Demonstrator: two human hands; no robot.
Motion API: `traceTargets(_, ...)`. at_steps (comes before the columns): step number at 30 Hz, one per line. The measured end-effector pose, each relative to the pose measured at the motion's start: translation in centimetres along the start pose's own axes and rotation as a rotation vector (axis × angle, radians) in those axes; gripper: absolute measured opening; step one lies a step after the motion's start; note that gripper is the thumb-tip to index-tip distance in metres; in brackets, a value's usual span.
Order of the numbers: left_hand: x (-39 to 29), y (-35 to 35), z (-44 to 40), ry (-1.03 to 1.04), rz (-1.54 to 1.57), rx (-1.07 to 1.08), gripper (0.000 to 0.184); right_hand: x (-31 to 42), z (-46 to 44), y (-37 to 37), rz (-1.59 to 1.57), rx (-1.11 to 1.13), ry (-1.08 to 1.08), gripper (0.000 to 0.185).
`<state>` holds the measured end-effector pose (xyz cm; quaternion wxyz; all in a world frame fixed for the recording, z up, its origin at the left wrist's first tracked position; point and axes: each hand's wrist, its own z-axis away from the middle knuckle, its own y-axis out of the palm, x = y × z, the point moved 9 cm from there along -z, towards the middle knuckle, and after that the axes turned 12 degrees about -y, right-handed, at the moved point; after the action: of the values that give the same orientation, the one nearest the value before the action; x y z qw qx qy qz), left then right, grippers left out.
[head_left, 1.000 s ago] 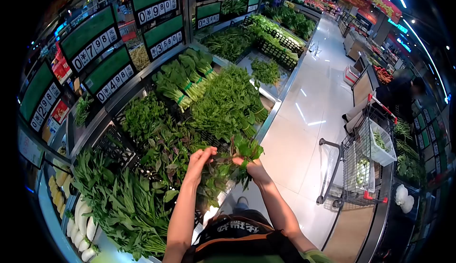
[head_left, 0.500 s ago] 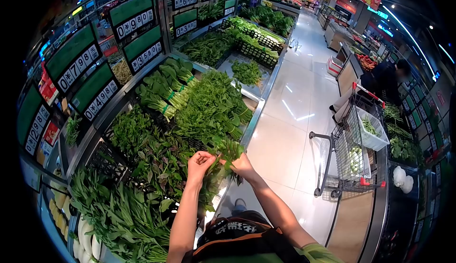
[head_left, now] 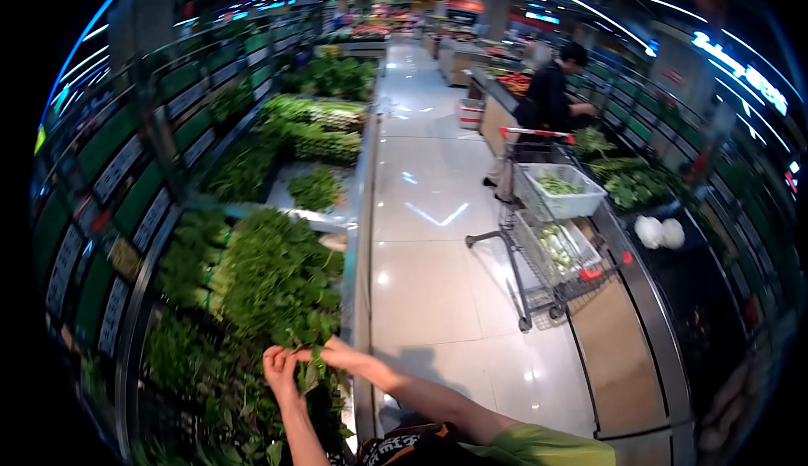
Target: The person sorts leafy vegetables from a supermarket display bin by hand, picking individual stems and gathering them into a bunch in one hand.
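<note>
Price signs (head_left: pixel 118 167) stand left of the fingers, heaped greens (head_left: pixel 278 272) lie just beyond, and to the right a loaded cart (head_left: pixel 547 239) blocks part of the aisle (head_left: pixel 429 285) near a person (head_left: pixel 547 92). View has swung right since half a second ago, hands now lower left. Left hand (head_left: pixel 282 371) bent, can't tell if fingers pinch; right hand (head_left: pixel 341 354) reaches across, fingers clamped on leafy sprig (head_left: pixel 317 354) between both hands.
</note>
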<state>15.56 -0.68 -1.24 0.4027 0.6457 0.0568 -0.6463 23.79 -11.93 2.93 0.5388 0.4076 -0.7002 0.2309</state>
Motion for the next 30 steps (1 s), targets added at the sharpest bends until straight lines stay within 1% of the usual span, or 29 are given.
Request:
traceTargets(1, -1.0, 1.2, 1.0, -0.015, 0.011, -0.003, 0.027, -2.1, -0.2, 0.2, -0.092, 0.016, 0.022, 0.027)
traceTargets(3, -1.6, 2.0, 1.8, -0.063, 0.03, 0.002, 0.026, -2.2, -0.3, 0.3, -0.084, 0.018, 0.054, 0.028)
traceTargets(5, -1.8, 2.4, 1.9, -0.092, 0.017, -0.039, 0.025, -3.5, -1.1, 0.2, 0.093, 0.059, -0.059, 0.03)
traceTargets(6, -1.6, 2.3, 1.6, -0.099, -0.008, -0.041, 0.023, -1.6, -1.0, -0.3, 0.195, -0.057, -0.28, 0.03)
traceTargets(7, -1.3, 2.2, 1.4, -0.115, 0.022, -0.036, 0.019, -2.7, -1.2, -0.7, 0.461, -0.028, -0.176, 0.034)
traceTargets(9, -0.6, 1.4, 1.0, -0.115, -0.003, -0.046, 0.012, -3.2, -0.4, -1.3, 0.631, -0.034, 0.19, 0.038)
traceTargets(12, 0.7, 0.0, 0.4, -0.147, 0.048, -0.16, 0.005, -2.9, -0.2, -1.3, 0.774, -0.106, 0.214, 0.041)
traceTargets(13, 1.8, -1.6, -0.4, -0.12, 0.04, -0.156, 0.007, -3.3, 0.0, -1.5, 0.779, -0.146, 0.24, 0.043)
traceTargets(15, 2.6, -2.0, 0.0, -0.124, 0.161, -0.226, 0.007, -3.6, 0.3, -1.1, 0.772, -0.212, 0.296, 0.046)
traceTargets(16, 2.3, -2.1, 0.4, -0.086, 0.256, -0.266, 0.007, -3.8, 0.9, -1.2, 0.707, -0.206, 0.377, 0.048)
traceTargets(17, 2.4, -3.6, 0.5, -0.042, 0.282, -0.293, 0.005, -4.5, 1.3, -1.5, 0.69, -0.216, 0.46, 0.057)
traceTargets(19, 0.6, -3.2, 1.3, 0.002, 0.182, -0.267, 0.004, -6.0, 1.0, -1.3, 0.566, -0.224, 0.29, 0.048)
traceTargets(20, -0.2, -2.4, 2.0, -0.046, 0.131, -0.254, 0.006, -6.5, 0.0, -0.5, 0.389, -0.169, 0.073, 0.041)
traceTargets(21, -0.7, -1.9, 2.5, -0.098, 0.083, -0.241, 0.008, -5.1, -0.7, 0.5, 0.201, -0.117, -0.133, 0.034)
traceTargets(22, -0.5, -2.1, 2.6, -0.126, -0.024, -0.22, 0.01, -6.9, -0.5, 1.5, -0.097, -0.031, 0.033, 0.023)
traceTargets(23, -0.3, -2.8, 3.0, -0.172, -0.144, -0.274, 0.011, -5.7, -0.6, 2.1, -0.101, 0.054, 0.091, 0.025)
traceTargets(25, -0.2, -2.9, 3.9, -0.191, -0.166, -0.298, 0.011, -6.3, -0.4, 2.8, -0.16, 0.067, 0.1, 0.027)
traceTargets(27, 1.2, -5.0, 4.1, -0.171, -0.255, -0.334, 0.012, -8.1, -0.1, 3.8, -0.281, 0.024, 0.097, 0.027)
traceTargets(29, 1.7, -5.4, 5.2, -0.19, -0.271, -0.371, 0.014, -8.8, 1.7, 4.6, -0.272, 0.064, 0.367, 0.028)
traceTargets(30, 2.3, -5.8, 5.7, -0.19, -0.302, -0.387, 0.014, -10.2, 2.1, 4.6, -0.278, 0.047, 0.359, 0.03)
